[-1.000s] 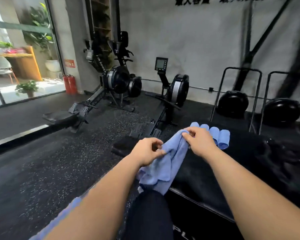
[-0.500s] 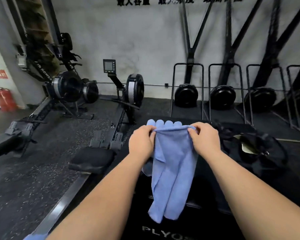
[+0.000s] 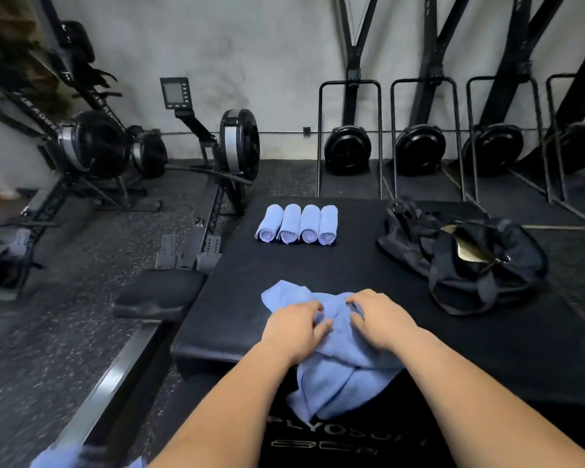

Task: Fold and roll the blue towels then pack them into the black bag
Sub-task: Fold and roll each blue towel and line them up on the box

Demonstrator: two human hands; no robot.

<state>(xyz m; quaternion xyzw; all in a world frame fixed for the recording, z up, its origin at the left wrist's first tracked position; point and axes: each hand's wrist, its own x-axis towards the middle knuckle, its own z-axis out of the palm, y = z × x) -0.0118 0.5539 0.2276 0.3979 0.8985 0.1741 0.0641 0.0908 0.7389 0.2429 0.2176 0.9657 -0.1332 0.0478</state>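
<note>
- My left hand (image 3: 296, 327) and my right hand (image 3: 379, 319) are close together on top of a soft, crumpled light-blue cloth towel (image 3: 338, 376). The fingers of both hands are bent into the cloth and have a bit of it bunched up.
- The towel lies at the near edge of the black padded worktop (image 3: 318, 265). One corner pokes out past my left hand, and the lower part hangs down over the front.
- I think it is light and floppy. It will not keep any shape by itself, and it will sag where I don't hold it.
- I think the best places to hold it are two corners of one edge, one in each hand. Then I can pull it flat before I fold it.
- It should not slip much, because the cloth looks fuzzy and the worktop looks a bit grippy.
- Four rolled blue towels (image 3: 298, 224) lie side by side at the far end of the worktop, touching each other.
- The black fabric bag (image 3: 463, 261) sits slumped to the right with its top open. No towel is in it that I can see.
</note>
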